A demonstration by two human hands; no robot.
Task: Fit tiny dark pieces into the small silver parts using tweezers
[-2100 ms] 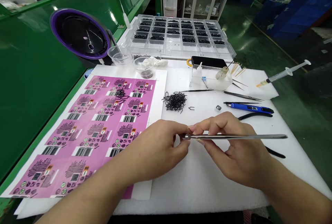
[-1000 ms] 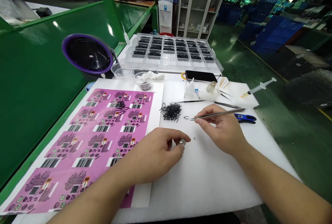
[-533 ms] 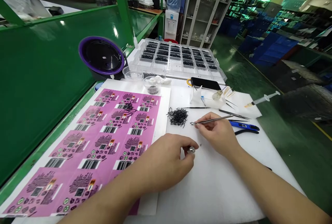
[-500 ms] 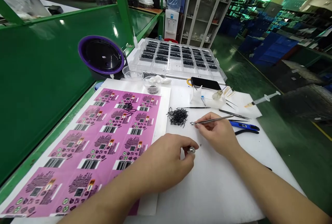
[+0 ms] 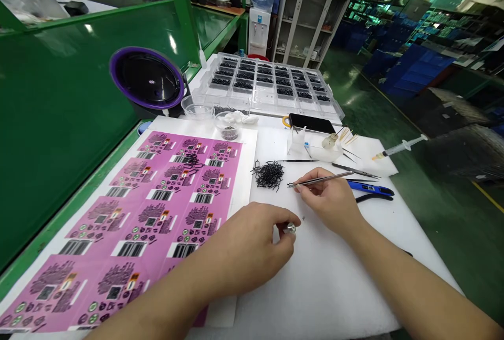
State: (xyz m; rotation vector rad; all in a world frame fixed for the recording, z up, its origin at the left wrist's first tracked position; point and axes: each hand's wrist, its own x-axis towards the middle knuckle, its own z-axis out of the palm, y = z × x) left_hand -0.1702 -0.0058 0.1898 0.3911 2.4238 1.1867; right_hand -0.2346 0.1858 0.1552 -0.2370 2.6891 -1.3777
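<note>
My left hand rests on the white foam pad, its fingertips pinched round a small silver metal part. My right hand holds a pair of steel tweezers. The tweezer tips sit at a small black wire clip lying on the pad. A loose pile of black wire clips lies just left of the tips. A tiny dark speck lies between my two hands.
Pink label sheets cover the left side. At the back stand a clear compartment tray, two small cups, a purple-rimmed lamp, a phone and a glue bottle. Blue pliers, spare tweezers and a syringe lie to the right.
My right hand carried the tweezers away from the silver part to the single clip beside the pile. My left hand kept the part and lowered to the pad. The camera view tilted up.
</note>
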